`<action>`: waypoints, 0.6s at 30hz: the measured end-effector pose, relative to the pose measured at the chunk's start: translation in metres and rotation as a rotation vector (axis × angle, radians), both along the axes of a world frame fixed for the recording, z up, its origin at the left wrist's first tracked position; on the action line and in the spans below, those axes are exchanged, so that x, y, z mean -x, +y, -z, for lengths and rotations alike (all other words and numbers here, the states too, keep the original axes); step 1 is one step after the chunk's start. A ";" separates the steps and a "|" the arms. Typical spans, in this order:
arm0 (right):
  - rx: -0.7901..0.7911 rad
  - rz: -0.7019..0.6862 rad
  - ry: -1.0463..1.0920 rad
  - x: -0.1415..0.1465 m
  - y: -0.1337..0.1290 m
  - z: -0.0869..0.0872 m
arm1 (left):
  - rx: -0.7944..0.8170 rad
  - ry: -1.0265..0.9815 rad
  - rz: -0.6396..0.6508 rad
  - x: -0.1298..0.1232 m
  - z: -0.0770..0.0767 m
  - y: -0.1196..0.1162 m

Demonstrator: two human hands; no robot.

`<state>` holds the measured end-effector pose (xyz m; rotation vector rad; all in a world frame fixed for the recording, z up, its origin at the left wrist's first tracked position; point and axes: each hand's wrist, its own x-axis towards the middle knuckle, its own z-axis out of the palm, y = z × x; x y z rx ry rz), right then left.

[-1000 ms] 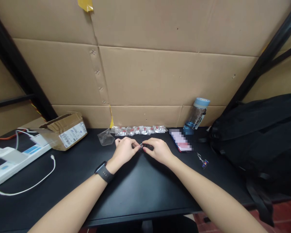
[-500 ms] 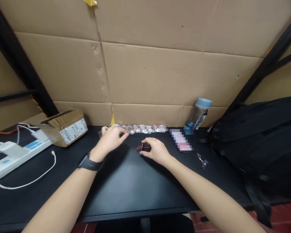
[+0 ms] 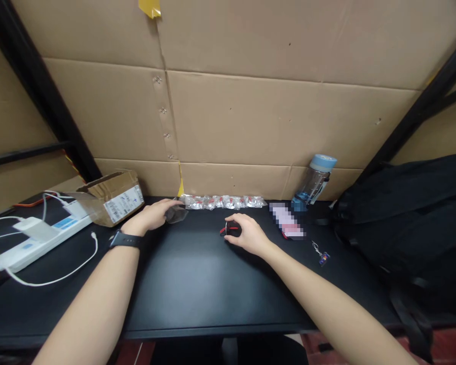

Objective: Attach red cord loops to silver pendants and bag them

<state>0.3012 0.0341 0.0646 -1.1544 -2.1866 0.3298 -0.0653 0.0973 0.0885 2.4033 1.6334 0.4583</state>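
My left hand (image 3: 152,215) is at the left of the desk, palm down with its fingers stretched out. They reach over a crumpled clear plastic bag (image 3: 177,214), touching or just above it. My right hand (image 3: 250,234) is near the middle of the desk, thumb and fingers curled around the edge of a thin round disc (image 3: 226,228) stood upright. A red cord (image 3: 233,228) shows on either side of the disc. Behind the hands lies a row of several clear packets (image 3: 230,202) with silvery round pieces and red bits inside.
An open cardboard box (image 3: 117,197) and a white power strip (image 3: 57,230) with cables stand at the left. To the right are a blue-lidded water bottle (image 3: 314,180), a blurred-out phone-like item (image 3: 287,220), a keychain charm (image 3: 324,258) and a black backpack (image 3: 410,228). Cardboard (image 3: 251,121) walls the back.
My left hand has moved left, away from the packets, and its fingers have straightened over the clear bag. My right hand stays in place with the disc. The view has shifted slightly.
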 end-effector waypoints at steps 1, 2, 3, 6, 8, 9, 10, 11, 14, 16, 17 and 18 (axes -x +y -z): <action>-0.006 -0.011 0.019 -0.002 0.001 -0.002 | 0.016 0.002 0.032 -0.002 0.000 0.000; -0.012 -0.023 0.042 -0.004 0.001 -0.004 | 0.032 0.008 0.067 -0.006 0.000 -0.001; -0.016 -0.039 0.065 -0.007 0.002 -0.007 | 0.045 0.014 0.105 -0.011 -0.001 -0.002; -0.030 -0.109 0.088 -0.016 0.003 -0.020 | 0.051 0.037 0.215 -0.038 -0.004 -0.011; -0.036 -0.152 0.054 -0.022 0.001 -0.030 | 0.034 0.058 0.275 -0.062 -0.004 -0.021; -0.029 -0.168 0.027 -0.025 -0.001 -0.036 | 0.031 0.064 0.306 -0.075 -0.003 -0.026; -0.020 -0.185 -0.007 -0.028 -0.003 -0.041 | 0.029 0.062 0.333 -0.087 -0.002 -0.031; -0.006 -0.195 -0.039 -0.031 -0.005 -0.046 | 0.020 0.057 0.354 -0.098 -0.001 -0.037; 0.038 -0.194 -0.135 -0.037 -0.009 -0.054 | -0.021 0.074 0.379 -0.123 0.000 -0.053; 0.052 -0.169 -0.191 -0.040 -0.008 -0.055 | -0.063 0.099 0.379 -0.133 -0.001 -0.062; 0.055 -0.155 -0.213 -0.041 -0.007 -0.055 | -0.086 0.121 0.375 -0.137 -0.002 -0.066; 0.057 -0.142 -0.227 -0.043 -0.006 -0.054 | -0.111 0.143 0.364 -0.139 -0.003 -0.070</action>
